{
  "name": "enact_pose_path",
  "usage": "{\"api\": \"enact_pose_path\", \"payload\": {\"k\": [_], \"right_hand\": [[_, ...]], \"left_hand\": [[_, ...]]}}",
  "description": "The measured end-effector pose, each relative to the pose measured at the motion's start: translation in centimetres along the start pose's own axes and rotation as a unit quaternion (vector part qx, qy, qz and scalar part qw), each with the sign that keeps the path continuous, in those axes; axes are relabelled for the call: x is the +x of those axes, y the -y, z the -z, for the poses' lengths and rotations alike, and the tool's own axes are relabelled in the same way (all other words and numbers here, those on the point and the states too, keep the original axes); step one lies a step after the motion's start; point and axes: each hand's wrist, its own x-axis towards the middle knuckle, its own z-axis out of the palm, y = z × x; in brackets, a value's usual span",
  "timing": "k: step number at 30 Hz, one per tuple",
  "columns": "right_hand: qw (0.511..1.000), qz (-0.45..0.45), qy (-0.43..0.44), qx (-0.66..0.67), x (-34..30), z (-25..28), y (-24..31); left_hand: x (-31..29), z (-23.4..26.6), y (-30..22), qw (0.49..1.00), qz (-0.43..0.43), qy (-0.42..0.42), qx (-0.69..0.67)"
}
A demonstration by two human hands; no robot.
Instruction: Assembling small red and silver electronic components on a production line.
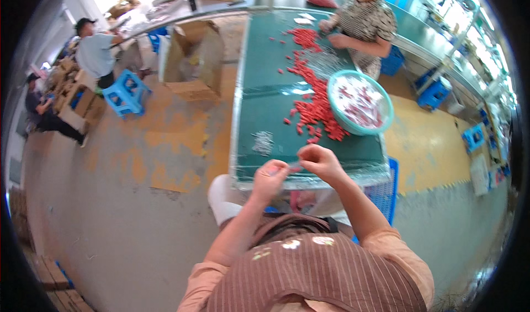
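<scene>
My left hand (269, 178) and my right hand (319, 160) meet over the near edge of a green worktable (265, 99). Both pinch a small pale and reddish piece (292, 165) held between them; its shape is too small to make out. Just beyond my right hand lies a long heap of small red pieces (312, 110) running up the table. A round teal basin (360, 102) with red and white pieces sits at the right side. A small pile of clear little bags (263, 142) lies on the table ahead of my left hand.
Another person (364, 22) works at the far end of the table. An open cardboard box (194, 55) stands on the floor to the left, with blue stools (127, 93) and two people (95, 49) beyond. A blue crate (386, 196) sits under the table at right.
</scene>
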Motion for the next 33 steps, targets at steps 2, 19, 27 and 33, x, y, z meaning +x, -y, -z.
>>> {"api": "enact_pose_path", "payload": {"k": [2,19,27,33], "right_hand": [[0.998,0.009,-0.022,-0.059,-0.5,0.4,-0.3],[0.999,-0.015,-0.038,0.034,-0.8,-0.6,0.5],[0.999,-0.015,-0.031,0.041,-0.6,-1.3,0.3],[0.999,-0.002,-0.026,0.025,-1.5,-0.9,0.1]], "left_hand": [[-0.2,-0.4,0.1,0.991,-0.027,-0.012,0.134],[0.9,-0.6,1.7,0.998,-0.013,0.061,-0.023],[0.8,-0.6,1.3,0.998,-0.009,0.064,-0.021],[0.3,-1.3,2.1,0.998,-0.019,0.061,-0.014]]}}
